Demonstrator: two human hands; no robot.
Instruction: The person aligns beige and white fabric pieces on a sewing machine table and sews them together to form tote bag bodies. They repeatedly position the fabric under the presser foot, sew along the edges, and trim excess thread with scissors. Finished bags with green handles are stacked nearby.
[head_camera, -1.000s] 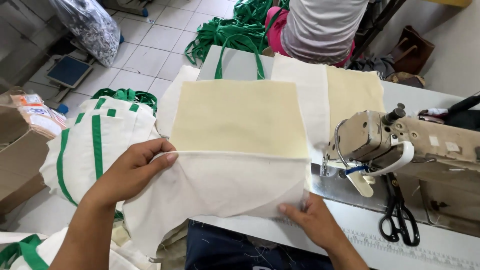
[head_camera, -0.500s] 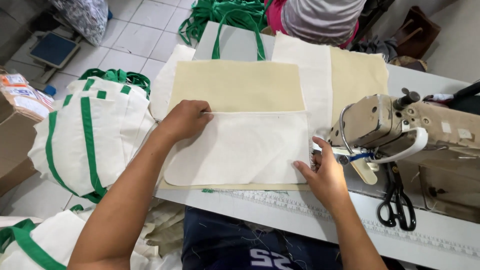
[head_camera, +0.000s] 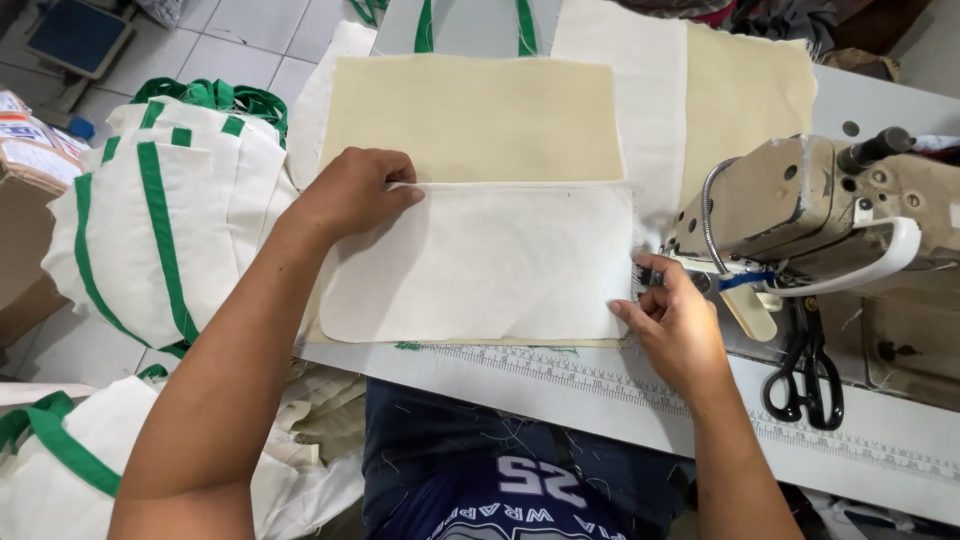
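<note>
White cloth panel (head_camera: 480, 265) — we log it flat on a cream panel (head_camera: 470, 115), just left of the sewing machine (head_camera: 810, 215). Left hand (head_camera: 350, 190): fingers curled, pressing its upper left corner. Right hand (head_camera: 675, 320): fingertips pinching its right edge beside the machine. Black scissors (head_camera: 805, 370) — below the machine.

Both forearms bare to the elbow, no sleeves, rings, watch or gloves on left hand (head_camera: 352, 192) or right hand (head_camera: 672, 322); below and between the hands, dark navy shorts with pale printed lettering, flecked with loose thread.
</note>
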